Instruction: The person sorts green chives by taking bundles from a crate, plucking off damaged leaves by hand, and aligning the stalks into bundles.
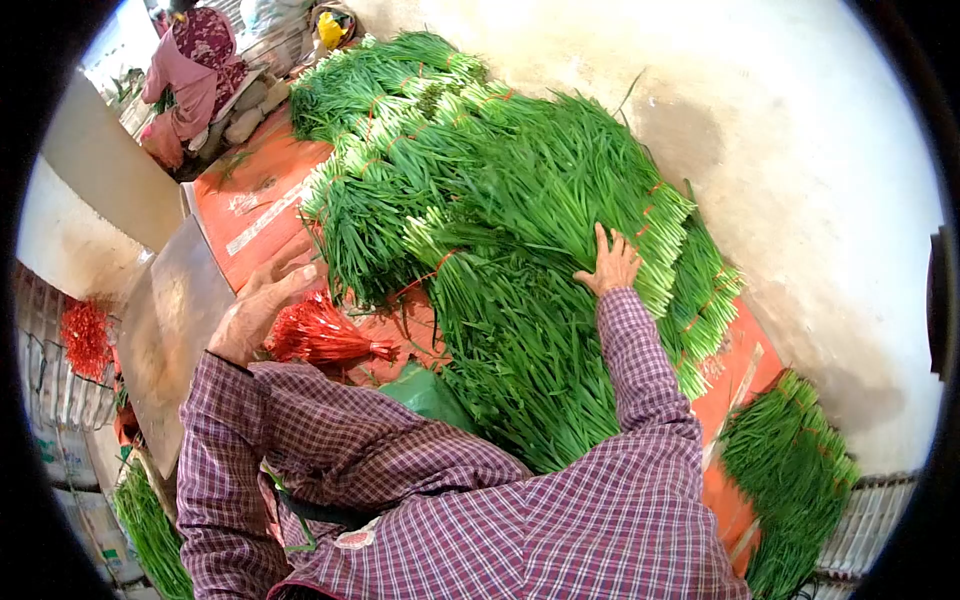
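My right hand (612, 264) lies with spread fingers on the large heap of green leafy stalks (540, 170), near their pale cut ends. Thin red ties circle many of the bunches. At the left, my left hand (262, 305) is over the edge of the orange sheet, its fingers partly bent; whether anything is between them I cannot make out. Just beside it lies a bundle of red strips (325, 332), gathered at its right end. A green cloth or bag (430, 398) shows between my body and the heap.
Another person (195, 75) in pink sits at the upper left, near filled sacks. More green bunches lie on the orange sheet (265, 190) at the lower right (790, 470) and at the lower left (150, 530). Red strips (87, 338) hang at the left. A pale wall (800, 150) bounds the right.
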### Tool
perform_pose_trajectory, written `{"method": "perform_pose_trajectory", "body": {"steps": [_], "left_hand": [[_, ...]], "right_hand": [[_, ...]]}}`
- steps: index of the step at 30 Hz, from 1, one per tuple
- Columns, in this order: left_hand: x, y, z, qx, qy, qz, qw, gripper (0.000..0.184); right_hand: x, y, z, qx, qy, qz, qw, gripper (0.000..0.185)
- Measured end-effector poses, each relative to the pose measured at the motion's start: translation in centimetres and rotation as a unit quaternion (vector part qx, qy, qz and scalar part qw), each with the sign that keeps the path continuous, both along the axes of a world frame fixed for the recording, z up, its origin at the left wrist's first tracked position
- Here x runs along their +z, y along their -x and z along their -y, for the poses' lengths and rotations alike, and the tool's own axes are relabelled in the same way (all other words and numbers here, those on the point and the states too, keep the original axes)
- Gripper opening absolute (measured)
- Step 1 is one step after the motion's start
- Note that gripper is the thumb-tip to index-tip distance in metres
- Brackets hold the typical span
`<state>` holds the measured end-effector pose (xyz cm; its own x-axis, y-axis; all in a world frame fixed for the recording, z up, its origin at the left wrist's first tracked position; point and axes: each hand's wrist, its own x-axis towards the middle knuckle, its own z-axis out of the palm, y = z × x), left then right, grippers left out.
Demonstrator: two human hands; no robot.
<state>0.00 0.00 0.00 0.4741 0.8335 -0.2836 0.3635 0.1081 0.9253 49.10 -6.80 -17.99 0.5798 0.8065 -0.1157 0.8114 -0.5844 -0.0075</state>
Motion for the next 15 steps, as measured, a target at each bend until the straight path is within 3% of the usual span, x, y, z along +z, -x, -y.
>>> {"method": "perform_pose_trajectory", "body": {"steps": [2,3,5,7,10,13,15], "left_hand": [[0.9,2.2,0.6,0.032,-0.021,0.009,0.999,0.074],[-2.1,1.2,-0.1,0.036,-0.009,0.044,0.998,0.074],[-1.9,4.3,-0.1,0.059,-0.020,0.045,0.997,0.075],[0.8,6.9,1.4,0.097,-0.037,0.019,0.994,0.075],[0.7,11.7,3.1,0.160,-0.069,0.004,0.985,0.071],[0.0,15.6,5.8,0.221,-0.076,0.002,0.972,0.068],[-1.3,17.9,7.2,0.258,-0.069,-0.004,0.964,0.065]], "right_hand": [[-2.5,1.6,-0.1,0.007,-0.002,0.018,1.000,0.111],[-3.3,-2.3,0.3,0.011,0.009,0.054,0.998,0.111],[-6.5,-2.7,-0.1,0.016,-0.021,0.074,0.997,0.115],[-7.6,-1.1,-1.5,-0.014,0.053,0.056,0.997,0.117],[-4.3,-0.8,-3.2,-0.042,0.141,0.028,0.989,0.113],[-1.5,3.0,-3.0,0.026,0.006,0.056,0.998,0.103],[-2.2,6.5,-3.8,0.181,-0.176,0.041,0.967,0.091]]}}
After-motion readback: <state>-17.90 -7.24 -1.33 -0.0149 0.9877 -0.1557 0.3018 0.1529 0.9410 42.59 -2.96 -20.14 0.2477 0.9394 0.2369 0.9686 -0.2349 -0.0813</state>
